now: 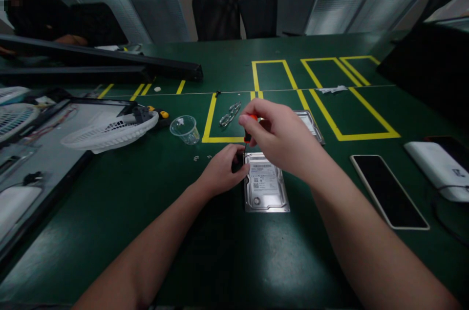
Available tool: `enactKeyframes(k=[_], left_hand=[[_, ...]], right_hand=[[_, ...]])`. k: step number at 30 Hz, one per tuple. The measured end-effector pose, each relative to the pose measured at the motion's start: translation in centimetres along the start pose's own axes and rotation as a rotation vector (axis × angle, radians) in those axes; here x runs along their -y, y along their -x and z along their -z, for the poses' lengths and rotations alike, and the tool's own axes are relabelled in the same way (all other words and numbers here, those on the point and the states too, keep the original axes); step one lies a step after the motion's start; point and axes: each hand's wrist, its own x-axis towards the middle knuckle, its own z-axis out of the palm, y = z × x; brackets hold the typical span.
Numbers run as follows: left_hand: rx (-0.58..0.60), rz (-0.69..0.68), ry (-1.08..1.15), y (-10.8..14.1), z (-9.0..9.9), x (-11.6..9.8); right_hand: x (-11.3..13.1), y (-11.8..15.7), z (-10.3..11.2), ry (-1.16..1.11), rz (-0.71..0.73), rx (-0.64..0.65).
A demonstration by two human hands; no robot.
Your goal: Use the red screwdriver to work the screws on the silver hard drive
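A silver hard drive (266, 188) with a printed white label lies flat on the green table in front of me. My right hand (273, 127) grips the handle of a red and black screwdriver (247, 137), held upright with its shaft pointing down at the drive's far left corner. At that same corner, my left hand (229, 166) holds the drive's left edge, with the thumb on the near side and the fingers curled beyond it. Small metal bits, perhaps screws (196, 158), lie left of my left hand. Behind my right hand, a second hard drive (311, 124) is partly hidden.
A clear plastic cup (184, 129) and folded eyeglasses (230, 114) stand beyond my left hand. On the right lie a phone (389, 192) and a white power bank (437, 168). White fan parts (110, 134) and long black bars (110, 58) fill the left; a person sits behind them.
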Motion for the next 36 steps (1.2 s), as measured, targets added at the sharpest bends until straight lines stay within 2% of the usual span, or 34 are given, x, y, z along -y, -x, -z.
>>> enactKeyframes(k=[5, 14, 18, 22, 33, 36], left_hand=[[-0.006, 0.035, 0.007, 0.01, -0.04, -0.05], [0.006, 0.027, 0.024, 0.06, 0.07, -0.16], [0.010, 0.037, 0.024, 0.08, 0.04, -0.06], [0.005, 0.037, 0.027, 0.05, -0.01, -0.01], [-0.004, 0.028, 0.008, 0.13, 0.04, -0.02], [-0.008, 0.026, 0.009, 0.07, 0.00, -0.05]], right_hand=[[-0.16, -0.17, -0.13, -0.030, -0.019, -0.023], [0.06, 0.13, 0.00, 0.053, -0.030, -0.080], [0.18, 0.14, 0.14, 0.016, 0.019, -0.055], [0.16, -0.04, 0.17, 0.007, -0.004, -0.011], [0.00, 0.23, 0.03, 0.029, -0.044, -0.054], [0.09, 0.29, 0.07, 0.020, -0.010, -0.058]])
